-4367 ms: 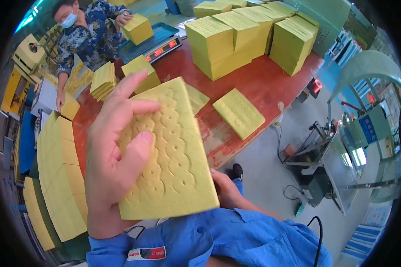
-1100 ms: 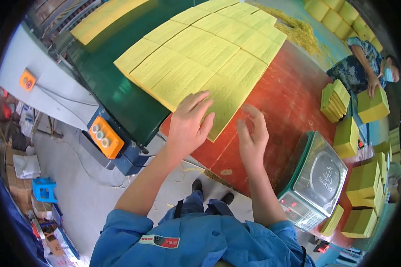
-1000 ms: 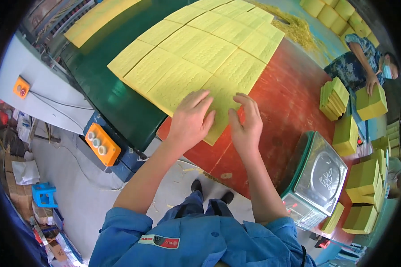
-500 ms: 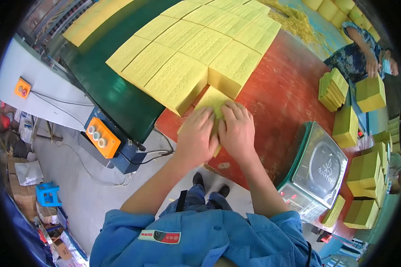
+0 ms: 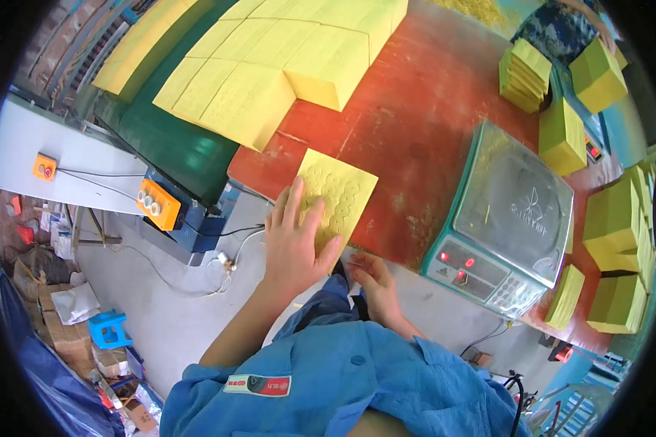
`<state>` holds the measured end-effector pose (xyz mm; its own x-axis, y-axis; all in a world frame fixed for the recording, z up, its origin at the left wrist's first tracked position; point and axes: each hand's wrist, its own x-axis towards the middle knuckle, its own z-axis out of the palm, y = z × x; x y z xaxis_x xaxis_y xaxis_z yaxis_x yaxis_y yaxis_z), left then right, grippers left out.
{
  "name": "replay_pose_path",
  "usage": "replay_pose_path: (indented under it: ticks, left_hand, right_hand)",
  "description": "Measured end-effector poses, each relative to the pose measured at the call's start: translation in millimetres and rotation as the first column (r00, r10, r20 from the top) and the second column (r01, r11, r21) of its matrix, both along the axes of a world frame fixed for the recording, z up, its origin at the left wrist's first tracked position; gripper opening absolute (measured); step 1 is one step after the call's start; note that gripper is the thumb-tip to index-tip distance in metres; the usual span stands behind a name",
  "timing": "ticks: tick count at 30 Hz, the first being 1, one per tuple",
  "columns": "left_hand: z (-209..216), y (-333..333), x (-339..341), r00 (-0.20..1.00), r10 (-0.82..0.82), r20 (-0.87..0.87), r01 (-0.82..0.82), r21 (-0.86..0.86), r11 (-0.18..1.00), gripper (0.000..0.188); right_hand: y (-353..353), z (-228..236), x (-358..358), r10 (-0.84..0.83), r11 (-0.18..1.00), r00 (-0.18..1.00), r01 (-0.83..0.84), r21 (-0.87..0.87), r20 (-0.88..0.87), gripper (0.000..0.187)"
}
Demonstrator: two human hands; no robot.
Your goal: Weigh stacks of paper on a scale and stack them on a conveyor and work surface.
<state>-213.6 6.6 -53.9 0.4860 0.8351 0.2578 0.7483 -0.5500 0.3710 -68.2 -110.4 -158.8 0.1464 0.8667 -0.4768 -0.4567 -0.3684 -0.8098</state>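
Observation:
A stack of yellow paper [image 5: 342, 189], its top sheet marked with wavy cuts, lies at the near edge of the red table. My left hand [image 5: 293, 237] rests flat on the stack's left side with its fingers spread. Just off the stack's near corner is my right hand [image 5: 375, 284]. Its fingers are loosely bent and apart, and I see nothing held in them. Farther away, a block of closely set yellow paper stacks [image 5: 233, 80] spans the green belt and the red table.
A digital scale [image 5: 514, 204] sits to the right on the red table [image 5: 408, 138]. More paper stacks [image 5: 612, 226] stand beyond it, near a person in camouflage clothing [image 5: 554, 33]. An orange button box [image 5: 158, 204] is beside the green belt [image 5: 175, 146]. A blue stool [image 5: 109, 329] stands on the floor.
The small paper stack has come away from the large block, toward me. My right hand has left it and dropped to its near corner; my left hand lies flatter on it. The view has shifted.

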Motion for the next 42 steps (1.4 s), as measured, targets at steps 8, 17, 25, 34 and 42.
replay_pose_path:
  ticks: [8,17,25,34,42]
  left_hand:
    - [-8,-66,7,0.991,-0.051,0.125,0.055,-0.025,0.998,0.063]
    - [35,-59,30,0.407,0.371,0.835,0.449,-0.536,0.714,0.046]
    - [37,-26,242,0.112,0.763,0.637,0.958,-0.272,0.086,0.034]
    - [21,-53,291,0.207,0.881,0.426,0.919,-0.393,-0.027,0.049]
    - [55,-51,183,0.344,0.673,0.654,0.765,-0.611,0.203,0.052]
  right_hand:
    - [-21,2,8,-0.1,0.995,0.933,0.1,-0.02,-0.346,0.051]
    - [-55,121,97,-0.07,0.8,0.865,-0.249,0.547,0.496,0.034]
    - [-36,206,214,-0.681,0.727,-0.031,-0.146,0.671,0.732,0.029]
    - [4,190,294,-0.559,0.822,-0.101,-0.197,0.534,0.823,0.018]
    - [9,193,263,-0.502,0.85,-0.203,-0.293,0.437,0.841,0.022]
